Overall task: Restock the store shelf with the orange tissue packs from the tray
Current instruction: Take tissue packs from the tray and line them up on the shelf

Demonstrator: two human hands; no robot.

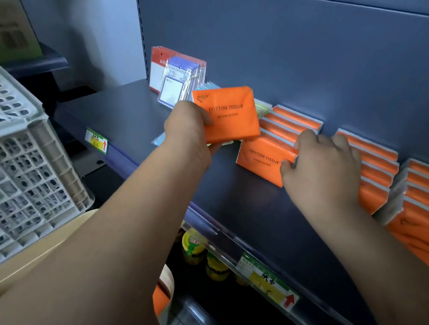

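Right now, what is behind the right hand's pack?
Behind the front pack, a row of packs reaches the back wall. The right hand and the left hand's held pack hide parts of it.

both the tilted orange pack [227, 114] and the front shelf pack [262, 158] say COTTON TISSUE, the blue packet [174, 85] behind says UNIVERSITY, a yellow jar lid [194, 240] below reads Yes, price tags [96, 140] too blurry tbh

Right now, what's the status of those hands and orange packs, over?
Left hand grips one orange tissue pack above the shelf. Right hand grips the row's front pack. Card packs stand left, apart.
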